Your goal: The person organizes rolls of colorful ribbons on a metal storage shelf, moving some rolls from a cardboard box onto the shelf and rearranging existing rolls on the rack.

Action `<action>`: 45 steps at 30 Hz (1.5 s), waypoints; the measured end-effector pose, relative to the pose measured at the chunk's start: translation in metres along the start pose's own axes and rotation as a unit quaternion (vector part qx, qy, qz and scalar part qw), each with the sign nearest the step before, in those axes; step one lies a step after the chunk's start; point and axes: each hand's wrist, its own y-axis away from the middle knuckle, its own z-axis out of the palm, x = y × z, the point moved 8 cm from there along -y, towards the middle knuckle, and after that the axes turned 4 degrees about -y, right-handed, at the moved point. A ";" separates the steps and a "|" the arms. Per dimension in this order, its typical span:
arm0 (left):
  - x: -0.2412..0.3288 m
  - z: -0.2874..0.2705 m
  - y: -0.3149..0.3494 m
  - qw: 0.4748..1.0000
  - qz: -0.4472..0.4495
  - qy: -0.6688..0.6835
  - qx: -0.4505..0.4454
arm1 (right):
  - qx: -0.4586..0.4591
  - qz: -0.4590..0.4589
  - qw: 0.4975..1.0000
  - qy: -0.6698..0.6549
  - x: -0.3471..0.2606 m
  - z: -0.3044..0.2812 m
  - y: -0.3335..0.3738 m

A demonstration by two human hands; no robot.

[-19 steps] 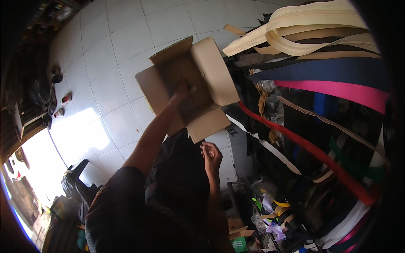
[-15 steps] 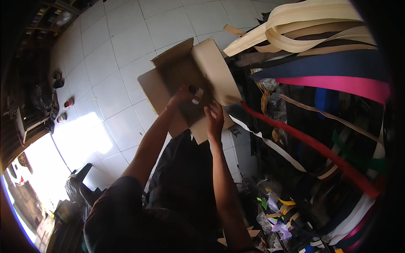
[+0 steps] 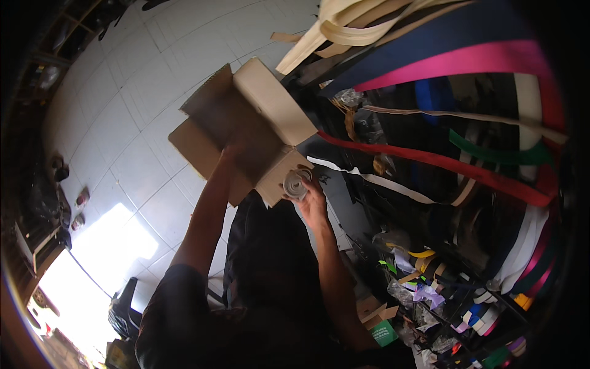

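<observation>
An open cardboard box (image 3: 279,117), flaps folded out, stands in front of me. My left hand (image 3: 232,149) reaches down into it; shadow and blur hide its fingers, and I cannot see whether it holds anything. At the near right corner of the box, my right hand (image 3: 312,203) has its fingers wrapped round a pale grey roll (image 3: 289,186), a coiled strip with a round hole in the middle. The roll is held up in front of a near flap.
Wide strips hang on the right: cream (image 3: 305,48), navy (image 3: 393,64), pink (image 3: 442,66), red (image 3: 418,163) and white (image 3: 393,184). Small coloured rolls and scraps (image 3: 430,292) lie at lower right. Pale floor tiles (image 3: 141,80) stretch left, with shoes (image 3: 83,197) beyond.
The roll has passed from my left hand inside the box to my right hand, which has closed round it. My left hand has gone deeper into the box. The whole view has shifted.
</observation>
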 end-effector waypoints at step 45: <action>1.059 -0.234 0.497 0.631 0.715 0.287 0.087 | 0.380 -0.728 0.458 0.341 -0.462 -0.272 0.728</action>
